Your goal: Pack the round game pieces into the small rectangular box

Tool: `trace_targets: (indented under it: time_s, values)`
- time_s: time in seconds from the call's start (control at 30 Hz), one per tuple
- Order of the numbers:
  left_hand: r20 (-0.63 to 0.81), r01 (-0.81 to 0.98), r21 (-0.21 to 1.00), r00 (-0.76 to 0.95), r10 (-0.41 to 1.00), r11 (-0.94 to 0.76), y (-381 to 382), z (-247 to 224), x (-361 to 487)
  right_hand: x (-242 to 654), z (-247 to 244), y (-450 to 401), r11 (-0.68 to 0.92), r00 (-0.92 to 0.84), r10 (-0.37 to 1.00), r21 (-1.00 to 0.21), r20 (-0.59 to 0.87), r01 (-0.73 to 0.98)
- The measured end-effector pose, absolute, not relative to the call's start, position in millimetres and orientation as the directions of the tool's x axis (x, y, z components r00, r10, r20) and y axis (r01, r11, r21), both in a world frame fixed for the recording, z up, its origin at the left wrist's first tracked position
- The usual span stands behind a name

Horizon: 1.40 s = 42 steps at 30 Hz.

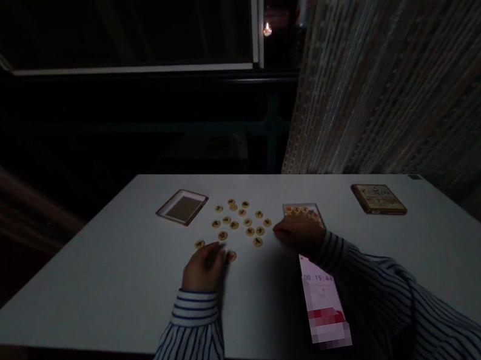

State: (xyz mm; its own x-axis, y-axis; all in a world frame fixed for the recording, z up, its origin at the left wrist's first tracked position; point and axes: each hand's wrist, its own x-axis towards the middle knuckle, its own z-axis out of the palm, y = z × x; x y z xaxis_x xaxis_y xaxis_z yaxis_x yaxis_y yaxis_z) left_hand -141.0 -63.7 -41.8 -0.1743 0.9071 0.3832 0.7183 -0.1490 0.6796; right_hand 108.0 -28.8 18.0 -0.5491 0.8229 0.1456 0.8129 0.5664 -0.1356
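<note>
Round wooden xiangqi pieces (248, 223) with dark characters lie loosely scattered across the middle of the white table (118, 274). My left hand (201, 269) is at the near left of them, thumb and index finger apart. A piece with a reddish mark (232, 256) is right by its fingertips; whether they touch it I cannot tell. My right hand (300, 233) is closed, fingers curled and pointing left, over the near part of an open box (317, 206). Red-marked pieces (297, 210) show in rows inside. What the right fingers hold, if anything, is hidden.
A phone (322, 295) showing a timer lies below my right forearm. An open shallow lid or tray (183, 207) sits at the back left. A closed printed box (378, 198) lies at the right. String curtains (341, 65) hang behind the table's right side.
</note>
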Motion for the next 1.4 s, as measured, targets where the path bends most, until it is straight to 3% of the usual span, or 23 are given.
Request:
trace_targets:
  time_s: [0.23,0.77,1.1,1.4]
  values:
    - [0.348,0.837,0.484,0.085,0.934,-0.256,-59,-61,-145,68,14,-27,0.674,-0.676,0.737,-0.069,0.000,0.735]
    - [0.354,0.911,0.328,0.126,0.927,-0.250,-56,-69,-142,48,16,-24,0.718,-0.720,0.691,-0.059,-0.063,0.694]
    - [0.453,0.812,0.470,0.115,0.884,-0.346,-57,-64,-137,64,20,-26,0.676,-0.678,0.735,-0.096,0.012,0.731]
    - [0.413,0.722,0.621,0.028,0.910,-0.304,-64,-31,-109,90,25,-25,0.661,-0.651,0.750,-0.164,0.119,0.732]
